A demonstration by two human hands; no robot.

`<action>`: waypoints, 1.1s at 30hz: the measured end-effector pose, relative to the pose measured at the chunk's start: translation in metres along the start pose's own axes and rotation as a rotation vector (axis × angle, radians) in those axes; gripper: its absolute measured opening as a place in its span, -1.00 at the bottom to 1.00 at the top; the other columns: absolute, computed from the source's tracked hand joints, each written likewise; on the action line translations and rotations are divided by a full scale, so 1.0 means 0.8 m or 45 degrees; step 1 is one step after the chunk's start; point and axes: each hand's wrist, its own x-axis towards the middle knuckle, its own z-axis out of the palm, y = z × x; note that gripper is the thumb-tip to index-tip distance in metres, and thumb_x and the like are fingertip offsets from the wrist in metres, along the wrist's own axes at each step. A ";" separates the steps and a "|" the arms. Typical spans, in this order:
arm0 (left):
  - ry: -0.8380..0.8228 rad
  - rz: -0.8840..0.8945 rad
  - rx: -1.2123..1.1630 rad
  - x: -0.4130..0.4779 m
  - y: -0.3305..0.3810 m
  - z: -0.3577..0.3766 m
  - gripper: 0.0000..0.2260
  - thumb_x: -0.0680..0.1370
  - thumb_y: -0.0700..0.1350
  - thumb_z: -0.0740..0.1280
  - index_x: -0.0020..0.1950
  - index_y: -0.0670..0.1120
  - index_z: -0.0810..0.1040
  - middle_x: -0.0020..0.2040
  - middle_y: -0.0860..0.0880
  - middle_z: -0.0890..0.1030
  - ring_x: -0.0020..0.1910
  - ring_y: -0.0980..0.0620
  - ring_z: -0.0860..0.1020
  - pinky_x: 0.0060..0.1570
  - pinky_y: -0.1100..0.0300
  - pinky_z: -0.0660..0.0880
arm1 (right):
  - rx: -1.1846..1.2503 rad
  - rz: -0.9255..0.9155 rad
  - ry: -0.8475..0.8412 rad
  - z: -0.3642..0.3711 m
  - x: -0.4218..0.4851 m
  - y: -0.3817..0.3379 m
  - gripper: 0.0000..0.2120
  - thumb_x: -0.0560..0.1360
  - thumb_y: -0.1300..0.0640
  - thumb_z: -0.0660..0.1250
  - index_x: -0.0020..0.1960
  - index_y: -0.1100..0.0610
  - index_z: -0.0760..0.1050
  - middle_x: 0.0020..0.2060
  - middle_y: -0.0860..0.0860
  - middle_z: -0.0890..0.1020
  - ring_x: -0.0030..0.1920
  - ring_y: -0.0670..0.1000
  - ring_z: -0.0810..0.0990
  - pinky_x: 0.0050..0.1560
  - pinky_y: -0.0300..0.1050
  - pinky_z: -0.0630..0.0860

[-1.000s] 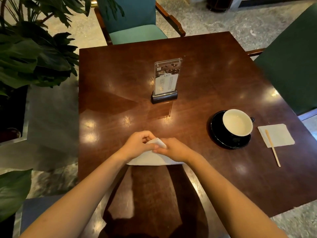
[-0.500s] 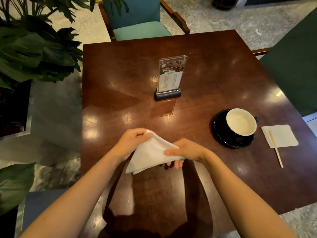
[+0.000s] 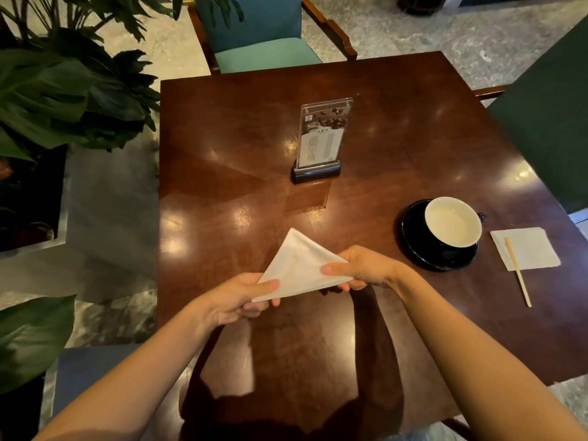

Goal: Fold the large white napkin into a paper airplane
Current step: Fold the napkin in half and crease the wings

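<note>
Napkin (image 3: 297, 268), folded into a triangle, is held just above the near middle of the table (image 3: 222, 154). Its long edge runs left to right and its tip points far. The left hand (image 3: 235, 297) pinches the near-left corner and the right hand (image 3: 366, 268) pinches the right corner, both thumbs on top.

The setting looks like a café, or perhaps a hotel lounge. A glossy dark-wood worktop (image 3: 413, 128) carries an acrylic menu stand (image 3: 321, 138) printed with coffee beans, a cup (image 3: 453, 221) on a black saucer (image 3: 410, 237), and a wooden stirrer (image 3: 513, 259) on a small napkin (image 3: 537, 246). Teal upholstered armchairs (image 3: 264, 30), large-leaved potted plants (image 3: 63, 90) and a marble floor (image 3: 429, 30) surround it.
</note>
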 end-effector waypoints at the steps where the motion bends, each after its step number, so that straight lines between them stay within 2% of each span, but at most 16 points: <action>1: 0.026 -0.008 0.007 -0.001 0.000 -0.003 -0.69 0.45 0.06 0.40 -0.19 -0.19 0.51 -0.53 0.00 0.36 -0.64 0.19 0.16 -0.60 0.40 0.14 | -0.006 0.015 0.000 0.001 0.002 0.003 -0.60 0.52 0.02 0.31 -0.46 0.12 0.52 -0.60 -0.06 0.48 -0.60 -0.09 0.27 -0.47 -0.24 0.24; 5: 0.030 -0.016 -0.054 -0.009 0.005 -0.007 -0.66 0.44 0.04 0.37 -0.05 -0.24 0.49 -0.40 0.00 0.51 -0.64 0.21 0.24 -0.62 0.41 0.14 | 0.041 0.044 -0.023 0.005 0.008 0.019 -0.64 0.50 -0.02 0.34 -0.36 0.20 0.53 -0.55 -0.01 0.49 -0.59 -0.09 0.27 -0.50 -0.29 0.26; 7: 0.041 -0.011 -0.011 -0.015 0.008 -0.009 -0.68 0.48 0.03 0.31 -0.09 -0.25 0.48 -0.44 0.03 0.51 -0.65 0.21 0.24 -0.60 0.39 0.12 | 0.026 0.021 -0.048 0.005 0.010 0.024 -0.62 0.51 -0.03 0.31 -0.37 0.20 0.51 -0.58 -0.02 0.46 -0.57 -0.07 0.27 -0.45 -0.29 0.29; 9: 0.077 0.001 0.139 -0.023 0.010 -0.010 -0.70 0.53 0.02 0.24 -0.21 -0.20 0.49 -0.55 0.05 0.47 -0.64 0.20 0.23 -0.55 0.33 0.11 | 0.007 0.006 -0.053 0.003 0.006 0.027 -0.61 0.52 -0.04 0.29 -0.37 0.20 0.51 -0.60 0.00 0.42 -0.54 -0.05 0.29 -0.37 -0.30 0.34; 11: 0.155 0.045 0.408 -0.031 0.016 -0.004 -0.66 0.57 0.06 0.21 -0.22 -0.17 0.54 -0.57 0.06 0.46 -0.61 0.16 0.26 -0.50 0.29 0.18 | -0.002 0.029 -0.048 -0.002 0.000 0.026 -0.66 0.52 0.00 0.29 -0.30 0.21 0.57 -0.54 0.01 0.51 -0.50 -0.06 0.37 -0.31 -0.31 0.39; 13: 0.292 0.142 0.719 -0.033 0.019 0.007 -0.66 0.60 0.04 0.18 -0.16 -0.16 0.59 -0.48 0.06 0.56 -0.59 0.16 0.35 -0.47 0.32 0.31 | -0.090 0.073 -0.021 -0.004 -0.003 0.024 -0.80 0.51 0.08 0.34 -0.11 0.20 0.64 -0.30 0.04 0.66 -0.35 -0.09 0.53 -0.17 -0.25 0.46; 14: 0.369 0.198 0.867 -0.032 0.019 0.013 -0.69 0.60 0.01 0.17 -0.12 -0.15 0.60 -0.38 0.04 0.62 -0.55 0.16 0.41 -0.44 0.36 0.35 | -0.203 0.084 -0.011 -0.004 -0.003 0.019 -0.83 0.48 0.10 0.38 0.00 0.17 0.64 -0.14 0.04 0.67 -0.20 -0.08 0.59 -0.04 -0.19 0.48; 15: 0.431 0.232 1.016 -0.032 0.020 0.018 -0.72 0.61 -0.02 0.17 -0.08 -0.14 0.59 -0.29 0.01 0.64 -0.48 0.17 0.48 -0.39 0.37 0.36 | -0.344 0.083 -0.008 -0.004 -0.003 0.009 -0.75 0.46 0.11 0.41 0.13 0.11 0.59 0.01 0.00 0.65 -0.01 -0.07 0.59 0.11 -0.14 0.47; 17: 0.478 0.252 1.259 -0.034 0.023 0.026 -0.77 0.61 -0.05 0.17 -0.05 -0.14 0.56 -0.20 -0.05 0.62 -0.28 0.12 0.54 -0.27 0.28 0.37 | -0.570 0.013 0.004 -0.004 -0.010 -0.023 -0.43 0.42 0.06 0.45 0.38 0.00 0.36 0.33 -0.08 0.47 0.32 -0.05 0.42 0.34 -0.11 0.32; 19: 0.470 0.276 1.403 -0.039 0.030 0.033 -0.74 0.61 -0.01 0.15 -0.05 -0.14 0.54 -0.19 -0.08 0.58 -0.20 -0.03 0.53 -0.21 0.15 0.36 | -0.753 -0.067 0.043 0.008 -0.022 -0.076 -0.23 0.40 -0.04 0.45 0.49 -0.03 0.13 0.46 -0.12 0.27 0.43 -0.08 0.25 0.39 -0.17 0.20; 21: 0.447 0.356 1.517 -0.043 0.041 0.046 -0.66 0.58 0.06 0.10 -0.09 -0.16 0.53 -0.22 -0.07 0.56 -0.23 -0.03 0.50 -0.25 0.18 0.32 | -1.028 -0.157 -0.034 0.038 -0.022 -0.122 -0.25 0.41 -0.09 0.41 0.49 -0.03 0.15 0.43 -0.09 0.34 0.39 -0.06 0.32 0.35 -0.14 0.29; 23: 0.396 0.401 1.544 -0.045 0.051 0.057 -0.68 0.60 -0.01 0.13 -0.13 -0.20 0.54 -0.22 -0.10 0.56 -0.23 -0.03 0.50 -0.26 0.19 0.32 | -1.342 -0.159 -0.166 0.071 -0.010 -0.141 -0.47 0.46 -0.06 0.37 0.37 0.02 0.36 0.21 0.00 0.56 0.18 0.05 0.51 0.07 -0.04 0.47; 24: 0.363 0.385 1.553 -0.046 0.054 0.059 -0.72 0.61 -0.06 0.15 -0.14 -0.20 0.53 -0.22 -0.11 0.55 -0.23 -0.05 0.49 -0.23 0.14 0.34 | -1.474 -0.133 -0.201 0.079 -0.004 -0.142 -0.60 0.49 -0.03 0.33 0.28 0.07 0.45 0.06 0.03 0.61 0.05 0.08 0.55 -0.09 -0.05 0.46; 26: 0.339 0.292 1.585 -0.050 0.059 0.057 -0.76 0.62 -0.05 0.14 -0.20 -0.06 0.47 -0.25 -0.06 0.52 -0.25 -0.05 0.47 -0.18 0.03 0.37 | -1.586 -0.051 -0.232 0.073 0.000 -0.138 -0.73 0.53 0.01 0.28 0.12 0.16 0.54 -0.14 0.04 0.57 -0.16 0.05 0.51 -0.21 -0.09 0.39; 29: 0.293 0.295 1.561 -0.057 0.060 0.046 -0.76 0.60 0.01 0.16 -0.28 0.13 0.33 -0.28 0.05 0.48 -0.23 -0.02 0.51 -0.15 0.01 0.43 | -1.424 -0.019 -0.286 0.042 -0.012 -0.127 -0.71 0.55 0.02 0.26 0.06 0.23 0.57 -0.22 0.02 0.54 -0.36 -0.09 0.42 -0.31 -0.23 0.34; 33: 0.186 0.478 1.429 -0.067 0.061 0.042 -0.83 0.56 0.10 0.17 -0.22 0.17 0.41 -0.30 0.11 0.50 -0.27 0.10 0.51 -0.23 0.13 0.44 | -1.029 -0.085 -0.317 0.021 -0.033 -0.118 -0.82 0.54 0.04 0.29 -0.08 0.11 0.60 -0.30 -0.16 0.57 -0.35 -0.22 0.51 -0.31 -0.39 0.41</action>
